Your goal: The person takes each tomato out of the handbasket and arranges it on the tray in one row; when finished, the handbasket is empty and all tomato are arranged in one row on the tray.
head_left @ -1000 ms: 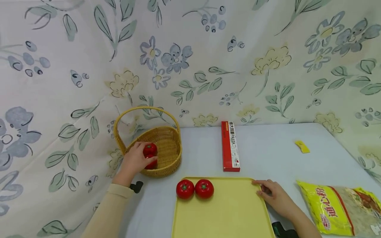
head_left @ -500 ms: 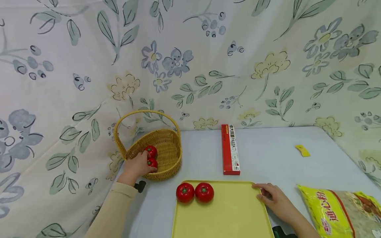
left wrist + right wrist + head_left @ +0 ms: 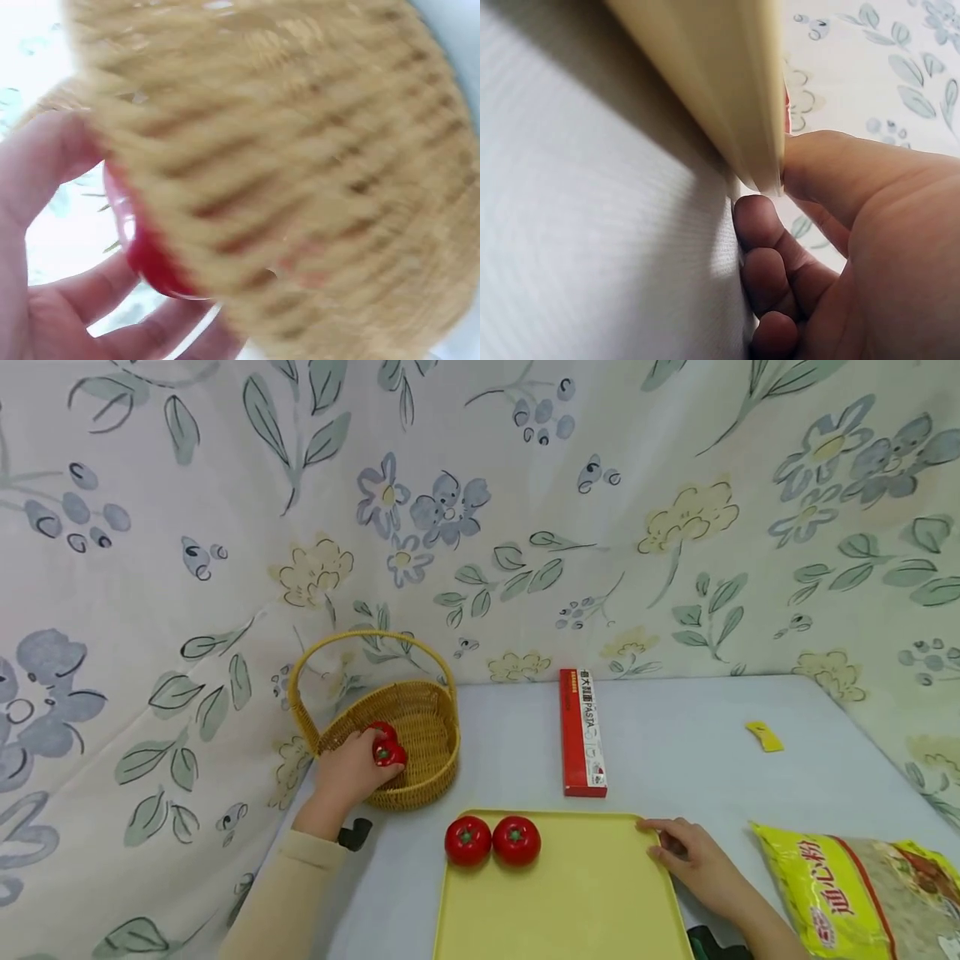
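Observation:
In the head view, the left hand (image 3: 348, 770) reaches over the near left rim of the wicker basket (image 3: 423, 789) and grips a red tomato (image 3: 389, 752). Another tomato (image 3: 383, 727) shows just behind it. The left wrist view has the fingers curved round the tomato (image 3: 154, 259), partly hidden by the blurred basket wall (image 3: 315, 150). At the yellow tray (image 3: 570, 893), the right hand (image 3: 701, 864) holds the far right corner between thumb and forefinger. Its other fingers curl beside the rim (image 3: 769, 112) in the right wrist view. Two tomatoes (image 3: 468, 841) (image 3: 517, 841) sit side by side at the tray's far left corner.
A red pasta box (image 3: 582, 735) lies behind the tray. To the right are a yellow noodle bag (image 3: 855, 885) and a small yellow packet (image 3: 765, 737). Behind the white table (image 3: 675, 735) hangs a floral cloth (image 3: 525, 510).
The left hand has shifted slightly up and right, and its tomato has moved up, now partly covering the other one. The right hand stays at the tray corner.

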Demonstrator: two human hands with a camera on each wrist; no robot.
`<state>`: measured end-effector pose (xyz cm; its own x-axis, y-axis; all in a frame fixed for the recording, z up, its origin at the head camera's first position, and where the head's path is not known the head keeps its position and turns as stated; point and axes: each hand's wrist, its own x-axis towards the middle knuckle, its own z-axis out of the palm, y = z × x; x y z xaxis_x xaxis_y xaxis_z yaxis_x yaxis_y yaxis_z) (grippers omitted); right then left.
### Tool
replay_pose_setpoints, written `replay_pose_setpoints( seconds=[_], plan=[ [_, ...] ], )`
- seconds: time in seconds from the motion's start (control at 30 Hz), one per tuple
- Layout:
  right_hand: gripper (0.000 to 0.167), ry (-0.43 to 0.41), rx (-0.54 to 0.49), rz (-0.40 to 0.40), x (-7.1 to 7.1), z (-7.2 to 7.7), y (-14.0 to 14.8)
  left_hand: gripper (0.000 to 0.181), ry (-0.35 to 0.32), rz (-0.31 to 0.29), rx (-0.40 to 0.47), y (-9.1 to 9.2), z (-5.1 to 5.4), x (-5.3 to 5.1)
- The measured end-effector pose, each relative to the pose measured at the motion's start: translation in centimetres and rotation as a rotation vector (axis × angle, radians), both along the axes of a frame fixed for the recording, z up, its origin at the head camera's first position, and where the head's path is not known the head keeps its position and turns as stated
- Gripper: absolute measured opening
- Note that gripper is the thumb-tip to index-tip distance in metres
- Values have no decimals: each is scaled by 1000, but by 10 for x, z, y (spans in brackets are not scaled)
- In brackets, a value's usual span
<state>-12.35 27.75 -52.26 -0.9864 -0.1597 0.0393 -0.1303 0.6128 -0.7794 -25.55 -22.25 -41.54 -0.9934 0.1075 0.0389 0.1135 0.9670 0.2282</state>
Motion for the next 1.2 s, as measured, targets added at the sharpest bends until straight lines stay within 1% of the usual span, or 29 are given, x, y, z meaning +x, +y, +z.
replay_pose_setpoints(
  seconds=[0.03,0.1,0.27,0.37,0.5,0.6,0.7,0.87,1.03,1.1,1.2],
  plan=[
    [33,-4,0,2,0,0,0,66,16,-6,20,3,3,4],
    [33,-14,-2,5,0,1,0,65,44,-36,72,13,11,12],
    [34,0,0,18,-1,3,1,62,82,-160,234,48,28,35],
    [33,40,10,31,-3,4,2,62,86,-232,305,71,34,45],
    [33,96,12,56,-6,5,3,62,77,-330,330,99,36,52],
    [33,83,-1,69,-6,5,3,62,52,-398,318,116,33,56],
    [34,56,-12,73,-3,3,2,62,7,-449,302,130,27,61],
    [33,81,-12,88,-3,2,3,60,-38,-530,238,151,19,64],
    [33,84,-13,92,-3,0,2,58,-57,-587,187,168,9,70],
    [33,81,-11,89,-3,0,2,59,-57,-603,175,174,6,72],
    [34,66,-15,83,-4,1,2,61,-52,-619,136,182,2,74]
  ],
)
